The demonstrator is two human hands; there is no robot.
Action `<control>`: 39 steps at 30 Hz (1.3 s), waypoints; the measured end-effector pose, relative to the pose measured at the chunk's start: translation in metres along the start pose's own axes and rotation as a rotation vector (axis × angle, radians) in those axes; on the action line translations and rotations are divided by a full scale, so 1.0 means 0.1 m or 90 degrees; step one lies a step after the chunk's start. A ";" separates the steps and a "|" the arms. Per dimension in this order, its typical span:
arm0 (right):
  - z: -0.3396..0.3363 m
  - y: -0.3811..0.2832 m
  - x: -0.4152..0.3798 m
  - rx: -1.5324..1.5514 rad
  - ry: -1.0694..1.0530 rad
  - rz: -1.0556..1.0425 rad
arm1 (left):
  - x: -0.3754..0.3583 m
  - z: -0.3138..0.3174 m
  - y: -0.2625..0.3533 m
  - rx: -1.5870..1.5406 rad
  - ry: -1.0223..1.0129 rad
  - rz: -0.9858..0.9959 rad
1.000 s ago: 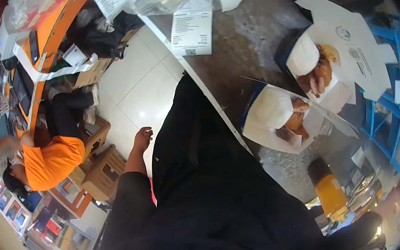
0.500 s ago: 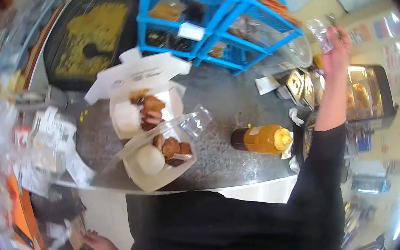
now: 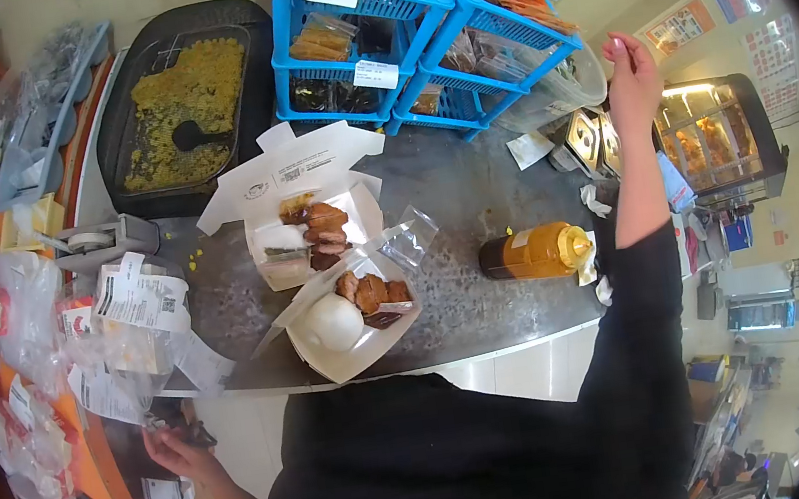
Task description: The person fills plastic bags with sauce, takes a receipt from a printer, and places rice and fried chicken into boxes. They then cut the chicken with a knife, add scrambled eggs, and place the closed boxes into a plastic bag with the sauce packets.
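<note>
Right hand (image 3: 635,82) has shifted nearer blue baskets (image 3: 457,12) at the desk's (image 3: 451,177) far edge, fingers bent, seemingly empty; left hand (image 3: 181,456) relaxed; ideally, sleeve (image 3: 639,319) avoids bottle (image 3: 529,253).

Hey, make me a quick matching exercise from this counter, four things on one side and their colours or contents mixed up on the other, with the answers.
Things:
1. Tiered baskets
2. Squeeze bottle
3. Black tray
4. Meal box nearest the person

Descriptions:
A. Holds crumbly yellow food
B. Holds a round white bundle beside brown food pieces
C. Blue
D. Amber, with a yellow top

Pairs: 1-C, 2-D, 3-A, 4-B
</note>
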State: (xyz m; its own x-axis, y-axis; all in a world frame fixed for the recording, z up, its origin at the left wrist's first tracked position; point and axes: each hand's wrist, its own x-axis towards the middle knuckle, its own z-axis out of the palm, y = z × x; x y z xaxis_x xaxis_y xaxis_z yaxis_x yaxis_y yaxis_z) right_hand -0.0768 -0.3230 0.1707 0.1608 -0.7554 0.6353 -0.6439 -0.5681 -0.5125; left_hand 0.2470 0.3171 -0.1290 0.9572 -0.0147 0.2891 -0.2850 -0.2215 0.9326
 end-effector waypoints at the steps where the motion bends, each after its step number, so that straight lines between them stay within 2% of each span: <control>1: 0.03 0.35 0.12 -0.076 0.021 -0.011 | 0.00 -0.06 -0.02 0.006 -0.003 0.003; 3: 0.21 1.21 0.37 -0.361 -0.149 -0.059 | 0.03 -0.09 0.02 0.017 -0.006 0.011; 5: 0.42 1.94 0.53 -0.397 -0.293 -0.100 | 0.11 -0.17 0.21 0.050 0.003 0.016; 6: 0.55 2.47 0.68 -0.420 -0.320 -0.131 | 0.13 -0.12 0.35 0.080 0.069 0.004; 8: 0.82 3.45 0.98 -0.463 -0.373 -0.197 | 0.12 -0.08 0.68 0.079 0.075 0.024; 9: 0.84 3.41 1.14 -0.337 -0.542 0.056 | 0.12 -0.04 0.80 0.059 0.072 0.039; 10: 0.85 3.42 1.22 -0.481 -0.557 -0.065 | 0.11 -0.03 0.84 0.051 0.051 0.050; 11: 0.87 3.38 1.26 -0.553 -0.579 -0.083 | 0.09 0.00 0.88 0.039 0.026 0.058; 13: 0.78 3.11 1.20 -0.597 -0.521 -0.033 | 0.07 0.24 1.04 -0.010 -0.023 0.066; 15: 0.70 2.48 0.93 -0.530 -0.360 0.095 | 0.12 0.52 1.09 -0.078 -0.097 0.068; 17: 0.64 2.59 0.95 -0.418 -0.288 -0.001 | 0.24 0.90 1.18 -0.113 -0.163 0.077; 18: 0.60 2.64 0.94 -0.362 -0.249 -0.046 | 0.34 1.12 1.28 -0.136 -0.205 -0.004; 21: 0.41 2.34 0.93 -0.347 -0.186 -0.033 | 0.66 1.88 1.51 -0.244 -0.326 -0.185; 22: 0.34 2.30 0.97 -0.323 -0.162 -0.057 | 0.74 2.10 1.48 -0.278 -0.316 -0.264; 23: 0.27 2.14 0.94 -0.268 -0.145 -0.034 | 0.84 2.28 1.39 -0.310 -0.306 -0.343; 25: 0.14 1.54 0.72 -0.031 -0.130 0.080 | 1.02 2.57 1.06 -0.390 -0.307 -0.566; 27: 0.01 0.70 0.28 0.137 -0.164 0.169 | 1.18 2.84 0.84 -0.471 -0.291 -0.727; 28: -0.04 0.27 -0.04 0.086 -0.213 0.127 | 1.25 2.99 0.71 -0.510 -0.282 -0.810; 29: -0.10 -0.17 -0.35 0.038 -0.259 0.082 | 1.33 3.13 0.49 -0.539 -0.268 -0.831; 31: -0.13 -0.42 -0.88 0.158 -0.402 0.087 | 1.48 3.36 0.10 -0.603 -0.239 -0.875; 32: -0.16 -0.73 -1.14 0.094 -0.514 0.162 | 1.50 3.43 0.11 -0.579 -0.230 -0.897; 33: -0.10 -0.80 -1.43 0.174 -0.588 0.169 | 1.52 3.48 0.13 -0.555 -0.222 -0.917; 35: -0.05 -1.46 -1.76 0.045 -0.707 0.139 | 1.56 3.54 0.30 -0.476 -0.179 -0.947; 37: 0.03 -1.66 -1.91 0.077 -0.660 0.013 | 1.59 3.53 0.63 -0.364 -0.109 -0.967; 38: 0.07 -1.74 -1.96 0.093 -0.637 -0.049 | 1.64 3.57 0.47 -0.359 -0.128 -0.930; 39: 0.10 -1.84 -1.97 0.145 -0.659 -0.038 | 1.66 3.55 0.49 -0.331 -0.135 -0.938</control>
State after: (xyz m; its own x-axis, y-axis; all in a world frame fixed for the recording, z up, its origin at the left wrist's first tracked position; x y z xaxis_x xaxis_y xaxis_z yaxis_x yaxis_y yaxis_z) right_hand 0.0176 -0.0731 0.1340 0.8152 -0.5731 -0.0839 -0.4759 -0.5802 -0.6610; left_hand 0.4096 -0.0428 -0.1123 0.3752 -0.2377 -0.8959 0.9234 0.1804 0.3389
